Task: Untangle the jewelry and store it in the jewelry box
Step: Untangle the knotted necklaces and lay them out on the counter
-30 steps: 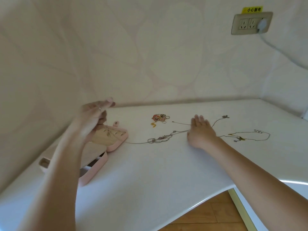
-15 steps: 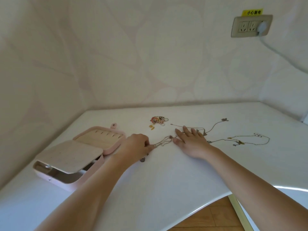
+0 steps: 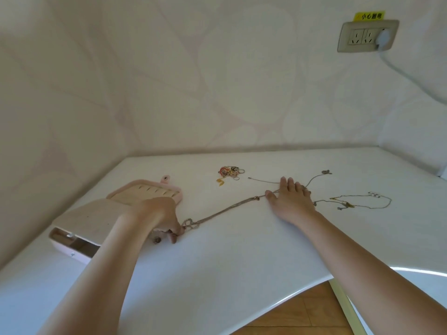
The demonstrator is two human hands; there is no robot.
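Note:
A pink jewelry box lies open at the left of the white table, its lid flat behind it. A silver chain stretches taut across the table. My left hand pinches its knotted left end beside the box. My right hand lies flat, fingers spread, pressing the chain's right part down. A thin gold-and-silver necklace lies to the right of that hand. A small tangle of colourful jewelry sits further back.
Walls close in the table at the back and left. A wall socket with a white plug and cable sits at upper right. The table's curved front edge drops to a wooden floor at lower right.
My left hand came down from above the box to the table and pulled the chain's end leftward toward the box, drawing it taut. My right hand stayed flat on the chain.

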